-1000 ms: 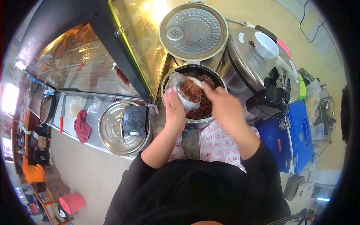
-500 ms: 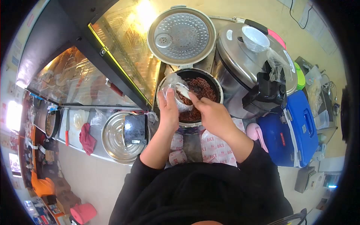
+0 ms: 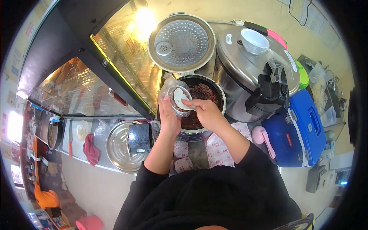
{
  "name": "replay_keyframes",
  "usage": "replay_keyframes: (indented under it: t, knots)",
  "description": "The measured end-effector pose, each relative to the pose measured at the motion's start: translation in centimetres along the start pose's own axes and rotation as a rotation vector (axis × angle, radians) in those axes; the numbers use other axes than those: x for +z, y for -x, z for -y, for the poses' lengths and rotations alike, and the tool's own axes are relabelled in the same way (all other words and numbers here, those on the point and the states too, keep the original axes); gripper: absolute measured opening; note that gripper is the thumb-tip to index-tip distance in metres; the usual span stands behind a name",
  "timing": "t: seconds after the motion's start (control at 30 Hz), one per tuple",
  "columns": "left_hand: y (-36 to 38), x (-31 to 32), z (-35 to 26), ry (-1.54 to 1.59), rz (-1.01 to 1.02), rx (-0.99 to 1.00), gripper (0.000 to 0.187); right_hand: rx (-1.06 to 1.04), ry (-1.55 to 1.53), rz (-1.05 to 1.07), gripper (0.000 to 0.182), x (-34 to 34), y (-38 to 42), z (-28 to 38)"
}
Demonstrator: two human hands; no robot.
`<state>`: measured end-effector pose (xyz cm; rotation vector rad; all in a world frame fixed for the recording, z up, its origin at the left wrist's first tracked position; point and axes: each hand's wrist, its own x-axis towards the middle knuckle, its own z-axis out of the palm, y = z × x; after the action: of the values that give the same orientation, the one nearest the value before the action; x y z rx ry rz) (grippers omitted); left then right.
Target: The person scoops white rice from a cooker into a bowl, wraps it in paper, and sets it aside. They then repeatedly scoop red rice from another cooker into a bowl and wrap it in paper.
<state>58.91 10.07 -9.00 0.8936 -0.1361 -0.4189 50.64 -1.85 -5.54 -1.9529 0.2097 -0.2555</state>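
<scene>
My left hand (image 3: pixel 168 118) holds up a clear plastic bag (image 3: pixel 168 85), which seems to line a small bowl, over the left side of an open cooker (image 3: pixel 223 100). Dark reddish grains (image 3: pixel 205 93) fill the cooker's pot. In my right hand (image 3: pixel 209 115) is a white paddle (image 3: pixel 180 98); its broad end lies inside the bag's opening. The cooker's perforated lid (image 3: pixel 182 38) stands open behind. What lies under the paddle in the bag is mostly hidden.
A large steel cooker (image 3: pixel 237 69) with a white bowl (image 3: pixel 255 41) on top stands right. Near it are a blue cooler box (image 3: pixel 278 138) and pink scoop (image 3: pixel 260 135). Wrapped packets (image 3: pixel 184 165) lie in front. At left are a glass cabinet (image 3: pixel 92 92) and steel basin (image 3: pixel 115 147).
The white paddle now lies flatter over the bag's opening, with its broad face showing. Both hands have shifted slightly left, and the whole view has moved a little.
</scene>
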Motion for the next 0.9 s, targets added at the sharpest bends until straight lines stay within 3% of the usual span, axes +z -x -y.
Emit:
replay_keyframes:
  t: [0.17,0.27,0.3,0.33,0.37,0.47,0.53,0.6,0.73,0.8,0.83,0.9]
  knots:
    - [0.3,-1.5,0.2,-0.469,0.051,0.215,0.036,0.161,0.240,0.171,0.040,-1.9,-1.2,0.3]
    - [1.4,-2.0,-1.2,-0.650,-0.087,0.332,0.037,0.029,0.398,0.102,0.042,-4.4,-1.4,1.5]
    - [2.8,-0.5,-3.0,-0.536,-0.177,0.216,0.038,0.073,0.461,0.100,0.043,-4.9,-1.2,2.0]
    - [3.1,-1.0,-3.0,-0.303,-0.105,0.190,0.041,0.121,0.522,0.098,0.043,-5.2,-0.9,2.1]
    - [3.9,-1.0,-2.8,-0.188,-0.099,0.120,0.044,0.045,0.599,0.065,0.033,-5.3,-0.7,0.0]
    - [6.4,-0.1,-2.4,-0.003,0.007,-0.095,0.052,-0.349,0.531,-0.338,0.016,-6.3,3.3,-2.4]
    - [8.9,0.5,-1.6,0.020,0.076,-0.301,0.059,-0.271,0.338,-0.399,0.009,-7.9,8.0,-3.1]
    - [11.4,0.6,0.2,0.091,0.319,-0.387,0.063,-0.129,0.530,-0.354,0.013,-9.2,14.2,-7.2]
    - [14.2,2.8,5.4,0.053,0.260,-0.575,0.063,0.122,0.604,0.090,0.020,-10.0,26.6,-15.8]
    - [14.5,3.2,9.2,-0.055,0.258,-0.606,0.066,0.137,0.689,0.123,0.029,-9.7,30.4,-15.9]
    - [14.9,3.7,11.0,-0.050,0.124,-0.584,0.054,0.142,0.731,0.141,0.034,-9.7,31.5,-15.8]
    - [15.2,3.9,14.0,-0.491,0.208,-0.395,0.049,0.142,0.725,0.146,0.043,-9.6,32.2,-15.6]
